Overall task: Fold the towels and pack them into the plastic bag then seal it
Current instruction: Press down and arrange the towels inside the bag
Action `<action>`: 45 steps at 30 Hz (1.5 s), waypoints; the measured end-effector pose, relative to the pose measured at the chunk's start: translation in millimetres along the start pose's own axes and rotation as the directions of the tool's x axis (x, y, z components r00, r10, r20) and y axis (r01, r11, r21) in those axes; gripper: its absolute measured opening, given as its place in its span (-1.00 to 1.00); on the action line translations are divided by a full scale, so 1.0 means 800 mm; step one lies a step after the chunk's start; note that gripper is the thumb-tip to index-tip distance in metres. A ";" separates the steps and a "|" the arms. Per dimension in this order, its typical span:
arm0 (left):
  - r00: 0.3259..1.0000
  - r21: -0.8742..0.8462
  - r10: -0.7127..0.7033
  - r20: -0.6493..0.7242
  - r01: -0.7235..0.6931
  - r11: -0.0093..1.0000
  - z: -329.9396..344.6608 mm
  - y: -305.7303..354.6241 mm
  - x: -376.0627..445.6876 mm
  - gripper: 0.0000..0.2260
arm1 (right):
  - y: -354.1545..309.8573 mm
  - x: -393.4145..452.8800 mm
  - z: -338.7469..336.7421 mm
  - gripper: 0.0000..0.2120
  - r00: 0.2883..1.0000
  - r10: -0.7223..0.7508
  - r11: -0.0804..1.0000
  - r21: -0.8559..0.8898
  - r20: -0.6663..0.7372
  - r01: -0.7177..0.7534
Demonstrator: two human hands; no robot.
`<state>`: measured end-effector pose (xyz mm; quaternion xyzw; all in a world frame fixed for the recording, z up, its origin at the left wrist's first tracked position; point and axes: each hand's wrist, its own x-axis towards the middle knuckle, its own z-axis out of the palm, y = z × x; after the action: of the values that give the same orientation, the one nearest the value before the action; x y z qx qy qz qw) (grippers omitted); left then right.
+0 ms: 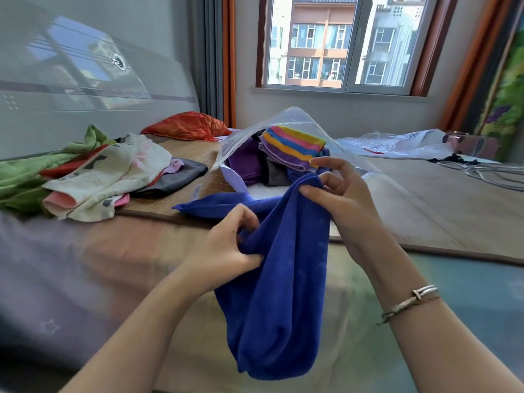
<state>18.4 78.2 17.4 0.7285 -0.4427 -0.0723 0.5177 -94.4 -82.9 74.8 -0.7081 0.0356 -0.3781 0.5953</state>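
Observation:
A blue towel [280, 293] hangs crumpled between my hands above the bed's near edge. My left hand [226, 245] pinches its left fold at mid-height. My right hand [337, 194] pinches its top edge, higher and further right. Behind them a clear plastic bag [255, 131] lies open on the bed, holding a striped towel [292, 146] on top of purple [245, 163] and grey folded towels. A heap of unfolded towels [93, 177], green, white, pink and grey, lies at the left.
A woven mat [425, 199] covers the bed. An orange cushion [187, 126] sits by the headboard. Another clear bag [397, 146] and some cables [487, 171] lie at the far right. A window is behind.

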 end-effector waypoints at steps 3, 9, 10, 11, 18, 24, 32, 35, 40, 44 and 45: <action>0.994 0.213 -0.100 -0.044 0.107 0.971 -0.008 -0.006 -0.001 -0.73 | -0.014 0.001 -0.015 -0.78 0.990 -0.067 0.998 -0.028 -0.125 0.064; 0.908 0.297 -0.403 -0.116 0.419 0.858 -0.044 0.015 0.000 -0.90 | -0.030 -0.004 -0.047 -0.79 0.936 -0.132 0.986 -0.144 -0.326 0.089; 0.880 0.225 -0.461 -0.112 0.475 0.851 -0.050 0.027 0.001 -0.92 | -0.032 -0.005 -0.053 -0.79 0.928 -0.140 0.983 -0.163 -0.346 0.088; 0.854 0.149 -0.511 -0.103 0.521 0.841 -0.054 0.042 0.001 -0.92 | -0.034 -0.007 -0.059 -0.79 0.918 -0.146 0.981 -0.176 -0.368 0.085; 0.839 -0.211 -0.522 -0.154 0.488 0.847 -0.061 0.127 0.012 -0.87 | -0.060 -0.013 -0.096 -0.75 0.847 -0.194 0.980 -0.141 -0.494 0.143; 0.932 -0.225 -0.359 -0.054 0.339 0.914 -0.081 0.160 0.019 -0.86 | -0.070 -0.013 -0.124 -0.82 0.772 -0.174 0.985 -0.096 -0.611 0.146; 0.875 0.589 -0.441 -0.200 0.467 0.659 -0.114 0.077 -0.007 -0.85 | -0.033 -0.024 -0.112 -0.82 0.836 -0.100 0.954 -0.290 -0.539 -0.072; 0.837 0.596 -0.535 -0.119 0.491 0.636 -0.101 0.056 -0.021 -0.83 | -0.027 -0.028 -0.097 -0.80 0.900 -0.080 0.931 -0.355 -0.428 -0.086; 0.961 0.204 -0.258 0.103 0.233 0.951 -0.058 0.088 -0.032 -0.62 | -0.058 -0.043 -0.048 -0.79 0.998 -0.041 0.956 -0.292 -0.038 0.028; 0.989 -0.112 -0.076 0.124 0.090 0.990 -0.022 0.128 -0.028 -0.68 | -0.070 -0.048 -0.010 -0.85 0.987 -0.006 0.941 -0.332 0.159 0.060; 0.990 -0.148 -0.062 0.130 0.081 0.986 -0.015 0.130 -0.027 -0.72 | -0.071 -0.049 -0.004 -0.88 0.986 -0.011 0.949 -0.309 0.168 0.063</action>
<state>-47.1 94.7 100.2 0.6962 -0.4409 -0.1698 0.5404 -146.8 -49.7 105.3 -0.8228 0.0326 -0.3190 0.4692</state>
